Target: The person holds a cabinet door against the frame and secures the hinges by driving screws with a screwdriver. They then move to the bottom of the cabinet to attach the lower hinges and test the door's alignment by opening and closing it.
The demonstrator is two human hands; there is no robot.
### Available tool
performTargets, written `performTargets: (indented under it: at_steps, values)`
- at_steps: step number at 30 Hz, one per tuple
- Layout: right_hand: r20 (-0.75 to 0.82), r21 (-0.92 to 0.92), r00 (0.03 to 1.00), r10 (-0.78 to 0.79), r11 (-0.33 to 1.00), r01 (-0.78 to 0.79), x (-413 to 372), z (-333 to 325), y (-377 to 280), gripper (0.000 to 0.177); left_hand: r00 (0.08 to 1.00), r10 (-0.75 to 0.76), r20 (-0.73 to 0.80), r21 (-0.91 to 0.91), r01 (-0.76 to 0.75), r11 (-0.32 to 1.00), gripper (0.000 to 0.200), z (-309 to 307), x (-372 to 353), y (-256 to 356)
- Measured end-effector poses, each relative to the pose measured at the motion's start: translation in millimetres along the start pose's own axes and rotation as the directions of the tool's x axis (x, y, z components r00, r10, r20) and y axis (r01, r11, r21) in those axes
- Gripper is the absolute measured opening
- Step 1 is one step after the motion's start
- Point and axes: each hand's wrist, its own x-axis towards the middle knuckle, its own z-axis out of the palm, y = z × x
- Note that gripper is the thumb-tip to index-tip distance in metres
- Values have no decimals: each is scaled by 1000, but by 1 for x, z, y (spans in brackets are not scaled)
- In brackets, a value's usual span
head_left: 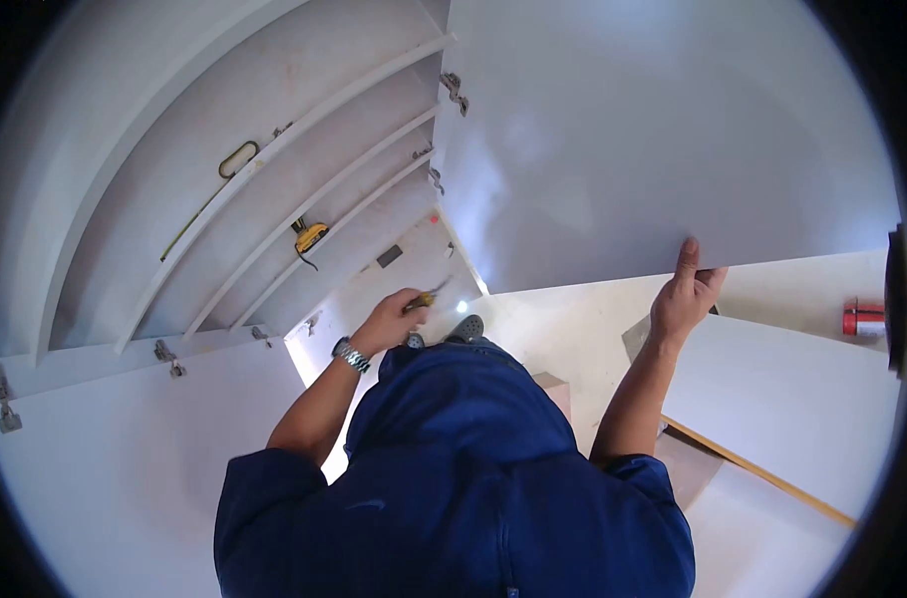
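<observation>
My left hand (400, 315), below a watch on the wrist, is closed around a screwdriver (427, 299) with a yellow and dark handle; its thin shaft points up and right. My right hand (685, 299) grips the bottom edge of a large white cabinet door (663, 149), thumb on its near face and the fingers partly hidden. The door stands swung open to the right, with metal hinges (454, 95) along its inner edge. To the left is the white cabinet (304, 110) with several shelves.
A yellow and black power tool (311, 236) and a yellow-edged tape measure (239, 159) lie on the shelves. Another white door (154, 448) with hinges stands at left. White panels (782, 399) lie at right, near a red can (862, 319). Below is a grey shoe (466, 329).
</observation>
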Motion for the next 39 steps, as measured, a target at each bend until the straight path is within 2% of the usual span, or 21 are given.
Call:
performTargets:
  at_steps: [3,6,9,12,15,18,21,24,27,30,33,34,37,39]
  values:
    - [-29,-28,1000,10,1000,-10,20,-6,14,38,974,-120,-190,-165,89,982,31,-12,-3,-31]
    - [-28,-23,999,42,999,-43,35,-8,21,37,935,-239,-261,-202,189,961,31,-18,3,-48]
    - [-48,35,998,32,999,-30,47,-8,33,37,915,-213,-343,-117,184,976,31,-11,14,-53]
    - [-82,-4,995,64,998,-64,52,-8,46,39,883,-209,-419,-103,182,978,30,-6,23,-51]
    - [-107,12,994,34,999,-33,58,-1,49,38,865,-320,-386,-208,256,944,31,-16,31,-58]
    - [-143,-11,984,104,994,-106,61,-1,52,36,877,-341,-338,-226,276,934,34,-34,35,-68]
    - [-194,-128,973,128,980,-155,64,-7,62,34,898,-343,-277,-198,296,934,35,-61,41,-74]
    - [-240,-57,962,133,987,-150,62,10,54,35,925,-282,-254,-185,240,953,36,-93,48,-65]
    - [-215,38,971,108,994,-102,63,10,63,40,933,-301,-196,-226,255,940,35,-132,55,-43]
    - [-165,105,981,104,991,-87,62,15,54,47,962,-92,-256,71,113,991,32,-162,65,-24]
    - [-171,97,978,118,990,-103,61,14,56,41,966,-88,-243,151,127,980,35,-183,82,-2]
    - [-171,102,978,122,989,-106,60,14,57,41,971,-105,-213,107,130,986,34,-187,89,7]
    - [-178,93,974,139,988,-124,55,14,55,41,974,126,-186,235,-80,969,34,-191,122,15]
    - [-182,49,973,139,990,-132,53,9,58,41,917,359,-171,385,-273,882,31,-188,146,33]
